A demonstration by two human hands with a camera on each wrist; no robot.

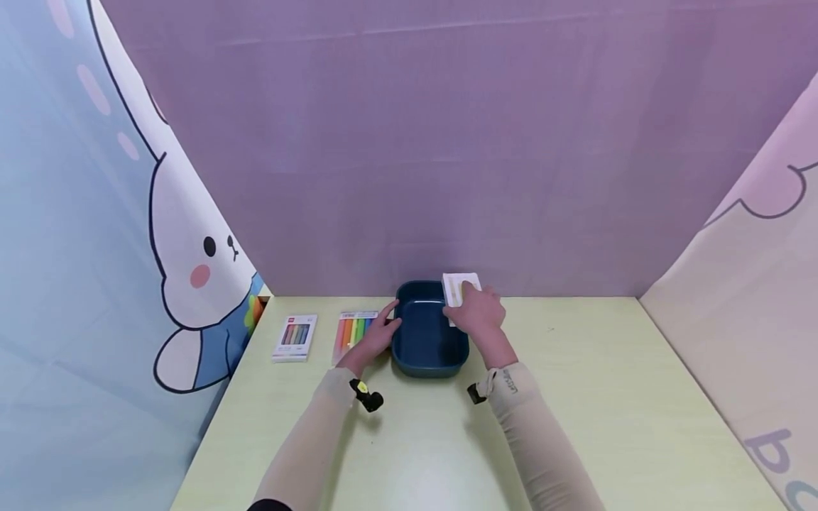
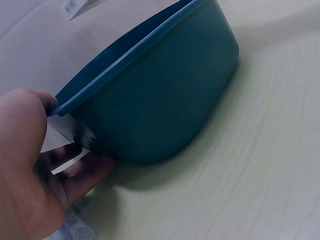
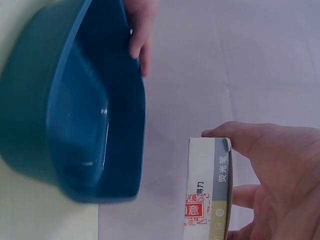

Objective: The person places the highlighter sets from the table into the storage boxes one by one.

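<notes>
A deep blue plastic basin (image 1: 429, 370) stands on the table with nothing visible inside it. At its left side, my left hand (image 1: 375, 339) grips the rim; in the left wrist view the thumb lies over the rim (image 2: 75, 103) and the fingers are against the outer wall. My right hand (image 1: 481, 312) holds a white highlighter box (image 1: 454, 284) above the basin's right rim. The right wrist view shows the box (image 3: 200, 190) upright between thumb and fingers, apart from the basin, with printed characters on its side.
Left of the basin lies a pack of coloured pens (image 1: 348, 330), partly hidden by the left hand. Farther left is a white box (image 1: 295, 339) with a picture of coloured sticks. A purple cloth (image 1: 447, 156) hangs behind the table (image 1: 594, 397), with printed cloths at both sides.
</notes>
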